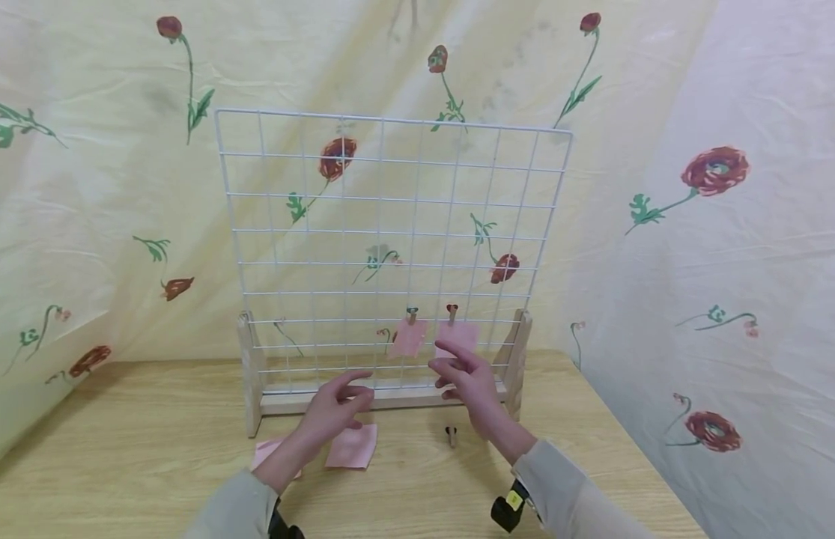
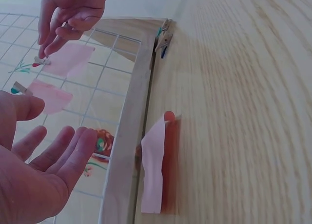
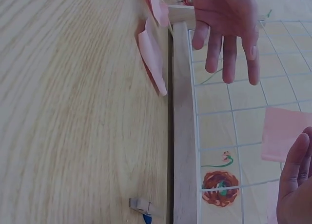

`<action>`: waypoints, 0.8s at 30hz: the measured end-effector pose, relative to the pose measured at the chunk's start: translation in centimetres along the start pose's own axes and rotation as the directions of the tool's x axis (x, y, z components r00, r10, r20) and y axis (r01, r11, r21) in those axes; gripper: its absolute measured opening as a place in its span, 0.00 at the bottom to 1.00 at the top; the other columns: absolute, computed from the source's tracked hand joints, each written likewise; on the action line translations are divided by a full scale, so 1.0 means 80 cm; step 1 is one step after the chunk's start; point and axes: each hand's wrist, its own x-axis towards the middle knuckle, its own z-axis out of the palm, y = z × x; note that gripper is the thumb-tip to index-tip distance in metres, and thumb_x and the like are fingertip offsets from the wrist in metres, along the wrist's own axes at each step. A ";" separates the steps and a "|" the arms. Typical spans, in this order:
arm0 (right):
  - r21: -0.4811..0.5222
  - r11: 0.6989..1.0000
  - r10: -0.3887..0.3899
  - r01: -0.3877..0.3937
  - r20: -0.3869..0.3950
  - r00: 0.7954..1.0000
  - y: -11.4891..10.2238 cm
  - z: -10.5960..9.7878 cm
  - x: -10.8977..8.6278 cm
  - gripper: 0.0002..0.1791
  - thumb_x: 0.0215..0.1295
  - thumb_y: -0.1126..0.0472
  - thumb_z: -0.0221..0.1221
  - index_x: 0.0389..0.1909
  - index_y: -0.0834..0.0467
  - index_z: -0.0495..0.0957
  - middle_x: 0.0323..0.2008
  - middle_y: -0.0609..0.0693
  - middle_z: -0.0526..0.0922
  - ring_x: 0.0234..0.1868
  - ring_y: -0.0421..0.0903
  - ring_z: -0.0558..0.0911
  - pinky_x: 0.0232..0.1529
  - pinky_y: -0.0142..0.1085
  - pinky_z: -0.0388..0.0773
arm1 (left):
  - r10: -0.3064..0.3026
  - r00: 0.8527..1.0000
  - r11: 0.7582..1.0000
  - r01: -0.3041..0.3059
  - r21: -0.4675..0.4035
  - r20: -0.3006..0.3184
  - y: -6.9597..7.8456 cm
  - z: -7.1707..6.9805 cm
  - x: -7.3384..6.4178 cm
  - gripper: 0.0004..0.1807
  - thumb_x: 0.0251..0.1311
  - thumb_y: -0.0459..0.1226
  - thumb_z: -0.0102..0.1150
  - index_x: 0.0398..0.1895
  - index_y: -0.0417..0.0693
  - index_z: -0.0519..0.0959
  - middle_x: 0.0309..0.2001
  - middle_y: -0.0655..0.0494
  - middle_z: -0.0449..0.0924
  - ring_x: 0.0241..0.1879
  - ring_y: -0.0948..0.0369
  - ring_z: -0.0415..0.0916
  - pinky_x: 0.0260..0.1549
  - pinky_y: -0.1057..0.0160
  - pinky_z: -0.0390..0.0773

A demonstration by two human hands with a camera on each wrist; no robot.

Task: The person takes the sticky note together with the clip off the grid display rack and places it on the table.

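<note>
Two pink paper squares hang on a white wire grid. A clothespin with a green top holds the left square, and one with a red top holds the right square. My right hand is raised before the right square's lower part, fingers loosely extended, with nothing visible in them. Lower and to the left, my left hand hovers near the grid's base, fingers apart and holding nothing. Beneath it, a pink square lies on the table, its edge curling up in the left wrist view.
Another pink square lies partly behind the left forearm. A small wooden clothespin rests on the table in front of the stand. Wooden feet support the grid at both ends. A flowered cloth hangs behind and to the right.
</note>
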 end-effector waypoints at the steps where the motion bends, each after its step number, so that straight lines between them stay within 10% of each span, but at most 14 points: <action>1: 0.000 1.000 0.002 -0.002 -0.002 1.000 -0.001 0.000 0.000 0.22 0.63 0.61 0.62 0.59 0.53 0.76 0.36 0.48 0.85 0.28 0.43 0.80 0.27 0.33 0.79 | 0.005 1.000 1.000 -0.005 0.003 0.000 0.000 0.001 0.001 0.24 0.64 0.38 0.60 0.63 0.48 0.71 0.51 0.42 0.80 0.46 0.48 0.81 0.34 0.54 0.85; 24: 0.056 0.998 -0.034 0.034 -0.014 0.999 -0.008 0.012 0.017 0.25 0.63 0.64 0.62 0.62 0.55 0.73 0.36 0.46 0.86 0.25 0.41 0.79 0.24 0.31 0.78 | 0.038 0.998 0.999 -0.040 -0.037 -0.053 0.006 0.018 0.025 0.23 0.65 0.40 0.59 0.63 0.52 0.72 0.55 0.36 0.77 0.47 0.47 0.80 0.39 0.48 0.84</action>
